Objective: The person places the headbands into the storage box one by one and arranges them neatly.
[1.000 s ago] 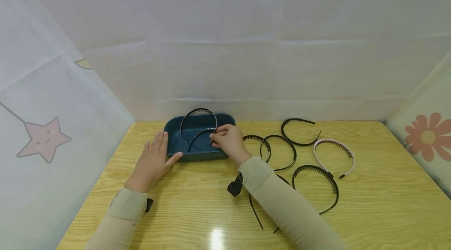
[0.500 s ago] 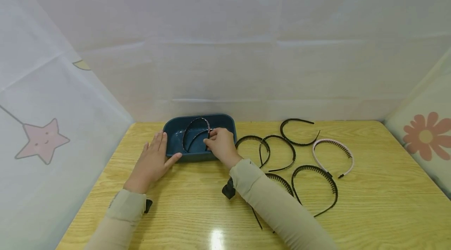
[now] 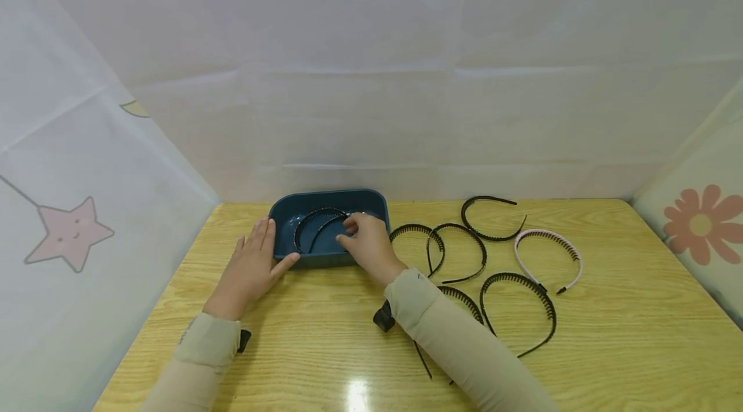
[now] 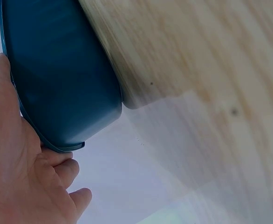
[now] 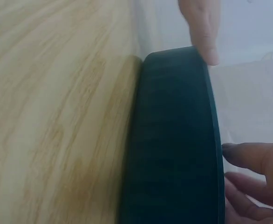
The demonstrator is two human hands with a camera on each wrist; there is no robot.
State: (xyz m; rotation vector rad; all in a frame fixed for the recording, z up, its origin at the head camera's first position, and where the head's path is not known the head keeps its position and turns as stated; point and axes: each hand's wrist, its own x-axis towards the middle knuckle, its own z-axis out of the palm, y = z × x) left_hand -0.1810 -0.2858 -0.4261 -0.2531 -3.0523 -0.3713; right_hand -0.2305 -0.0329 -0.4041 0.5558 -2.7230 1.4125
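A dark blue basin stands at the back left of the table. Two dark headbands lie inside it; the toothed headband overlaps a thinner headband. My left hand rests on the basin's left end with fingers extended and the thumb along the front rim. In the left wrist view, that hand lies against the rim of the basin. Over the basin's right part is my right hand, thumb and fingers apart, beside the headbands. The right wrist view shows the thumb just past the rim, nothing held.
Right of the basin several headbands lie on the wooden table, among them a pink headband, a black toothed headband and a plain black headband. The right forearm partly covers another headband. A white cloth backdrop rises behind.
My right hand lowered a toothed headband into the basin and let go of it; the headband has tipped down flatter and left. My left hand has stayed on the basin.
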